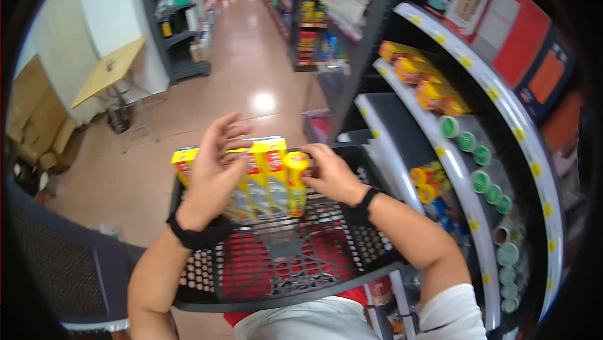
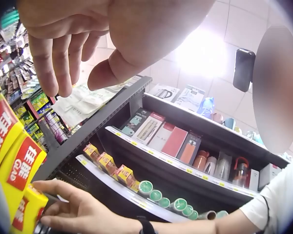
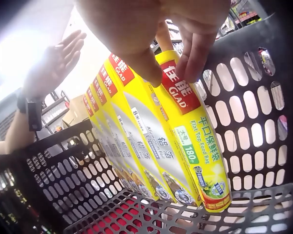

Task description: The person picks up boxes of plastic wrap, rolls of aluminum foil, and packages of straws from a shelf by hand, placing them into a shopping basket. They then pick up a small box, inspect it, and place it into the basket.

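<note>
Several yellow foil boxes [image 1: 257, 173] [image 3: 132, 126] stand upright in a row along the far side of a black basket [image 1: 282, 286]. At the right end of the row stands a rounded yellow food-bag pack [image 1: 295, 180] [image 3: 195, 131]. My right hand [image 1: 336, 173] [image 2: 83, 209] pinches the top of this pack between thumb and fingers. My left hand [image 1: 217, 173] [image 3: 53, 68] is raised over the boxes, its fingers loosely bent and nothing in them; in the left wrist view a gap shows between the left hand [image 2: 107, 39] and the boxes [image 2: 12, 161].
Curved shelves [image 1: 440, 145] with green-ended rolls [image 1: 480, 182] and boxed goods rise close on the right. A small wooden table [image 1: 110, 70] and cardboard [image 1: 38, 104] stand at the left. A tiled aisle [image 1: 242, 57] runs ahead between shelves.
</note>
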The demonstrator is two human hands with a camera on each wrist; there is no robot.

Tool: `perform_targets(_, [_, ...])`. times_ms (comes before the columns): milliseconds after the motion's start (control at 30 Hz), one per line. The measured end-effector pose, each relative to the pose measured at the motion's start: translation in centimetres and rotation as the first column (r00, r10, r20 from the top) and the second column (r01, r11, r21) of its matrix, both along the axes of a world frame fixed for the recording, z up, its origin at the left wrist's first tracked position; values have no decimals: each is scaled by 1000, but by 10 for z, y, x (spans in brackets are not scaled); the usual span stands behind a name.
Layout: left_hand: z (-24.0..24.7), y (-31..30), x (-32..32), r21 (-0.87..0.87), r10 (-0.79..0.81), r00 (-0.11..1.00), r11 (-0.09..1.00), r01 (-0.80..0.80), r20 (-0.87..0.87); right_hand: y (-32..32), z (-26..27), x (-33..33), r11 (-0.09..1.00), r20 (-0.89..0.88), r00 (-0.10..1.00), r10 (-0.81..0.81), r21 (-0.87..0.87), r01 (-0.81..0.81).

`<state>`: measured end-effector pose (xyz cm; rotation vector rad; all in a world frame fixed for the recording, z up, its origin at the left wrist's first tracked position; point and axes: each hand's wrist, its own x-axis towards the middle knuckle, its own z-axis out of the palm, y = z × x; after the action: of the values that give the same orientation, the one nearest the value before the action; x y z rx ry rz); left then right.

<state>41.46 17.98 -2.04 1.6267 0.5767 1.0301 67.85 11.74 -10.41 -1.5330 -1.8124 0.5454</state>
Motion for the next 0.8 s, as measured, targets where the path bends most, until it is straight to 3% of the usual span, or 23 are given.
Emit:
perform_targets(200, [7,-5,0,12,39,999,999,-39,-37,-15,58,36,956,190,974,-120,287,62])
perform_targets(233, [7,-5,-1,9,41,999,999,-41,-33,-21,63,45,952,140,978,-155,287,110])
perform_targets(300, [8,-4,-2,25,21,1000,999,-21,-11,-45,79,63,965,265,933,-244,159,207])
perform_targets(333, [9,-3,-3,22,28,1000,999,-28,-5,-55,68,82,953,405,866,-294,194,233])
perform_targets(433, [11,-4,-5,32,32,999,999,-32,2,-100,56,119,914,705,629,-326,65,401])
perform_targets(600, [9,-3,-6,16,-7,1000,1000,6,28,-137,14,159,795,869,300,-392,156,585])
perform_targets(633, [9,-2,-5,12,-6,1000,1000,6,24,-136,14,161,798,868,305,-393,156,582])
perform_targets(700, [9,-3,-6,1,-4,1000,1000,4,14,-134,17,161,721,843,404,-355,-27,692])
perform_targets(800, [7,-3,-5,-17,-7,1000,1000,8,9,-136,3,173,763,836,357,-416,107,638])
